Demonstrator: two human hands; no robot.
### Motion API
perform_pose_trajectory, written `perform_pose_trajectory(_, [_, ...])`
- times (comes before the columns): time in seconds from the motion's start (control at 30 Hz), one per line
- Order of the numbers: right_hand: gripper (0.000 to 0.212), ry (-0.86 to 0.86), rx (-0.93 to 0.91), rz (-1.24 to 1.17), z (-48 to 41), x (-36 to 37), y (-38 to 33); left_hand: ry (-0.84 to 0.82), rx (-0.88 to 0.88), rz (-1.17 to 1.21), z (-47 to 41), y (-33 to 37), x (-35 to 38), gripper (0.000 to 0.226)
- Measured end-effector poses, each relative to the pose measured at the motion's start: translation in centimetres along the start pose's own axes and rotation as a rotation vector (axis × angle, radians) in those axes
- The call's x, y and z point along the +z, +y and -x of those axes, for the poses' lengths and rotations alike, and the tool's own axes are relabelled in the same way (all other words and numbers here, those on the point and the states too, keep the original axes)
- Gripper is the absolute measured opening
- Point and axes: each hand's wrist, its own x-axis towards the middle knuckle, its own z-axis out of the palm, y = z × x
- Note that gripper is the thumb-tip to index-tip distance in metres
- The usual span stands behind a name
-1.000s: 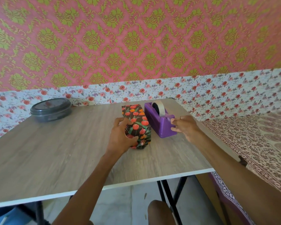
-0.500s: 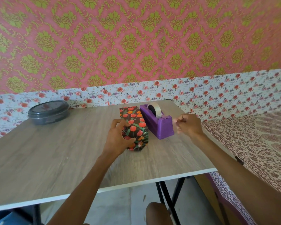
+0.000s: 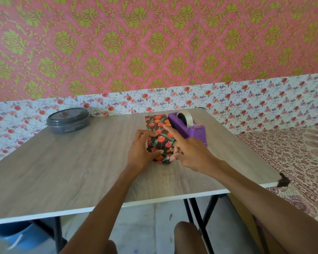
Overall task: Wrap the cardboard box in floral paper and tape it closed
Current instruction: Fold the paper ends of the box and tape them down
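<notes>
The box (image 3: 157,126), wrapped in dark paper with red and orange tulips, lies lengthwise on the wooden table (image 3: 62,171) near its middle. My left hand (image 3: 140,153) grips the box's near left end, fingers over its left top edge and thumb across the near folded flap. My right hand (image 3: 191,151) reaches over the box from the right, its index finger stretched straight along the top face and the other fingers bent at the near end. No piece of tape can be made out on it. A purple tape dispenser (image 3: 190,129) with a clear roll stands right beside the box.
A round dark lidded container (image 3: 68,120) sits at the table's far left corner. A patterned bedspread (image 3: 292,153) lies close to the table's right edge. A papered wall runs behind the table. My knees show under the near edge.
My right hand left the dispenser's cutter, drew back to the right, then swung left onto the box with its index finger extended. My left hand kept its hold on the box.
</notes>
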Motion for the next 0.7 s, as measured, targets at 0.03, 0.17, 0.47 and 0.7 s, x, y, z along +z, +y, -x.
perform_pose_trajectory(0.03, [0.097, 0.029, 0.007, -0.013, -0.2, 0.1, -0.2, 0.003, 0.008, 0.001, -0.1, -0.2, 0.1, 0.056])
perform_pose_trajectory(0.17, [0.096, 0.062, 0.018, -0.055, -1.4, 1.0, -0.3, 0.010, 0.034, 0.003, -0.2, -0.6, 0.1, 0.056])
perform_pose_trajectory(0.47, [0.103, 0.065, 0.169, 0.290, -3.2, 3.1, 0.5, -0.018, 0.062, -0.022, -0.4, -0.8, -0.2, 0.057])
perform_pose_trajectory(0.7, [0.111, 0.088, 0.238, 0.476, -3.5, 3.5, -1.0, -0.102, 0.072, -0.049, -0.6, -0.6, -1.0, 0.061])
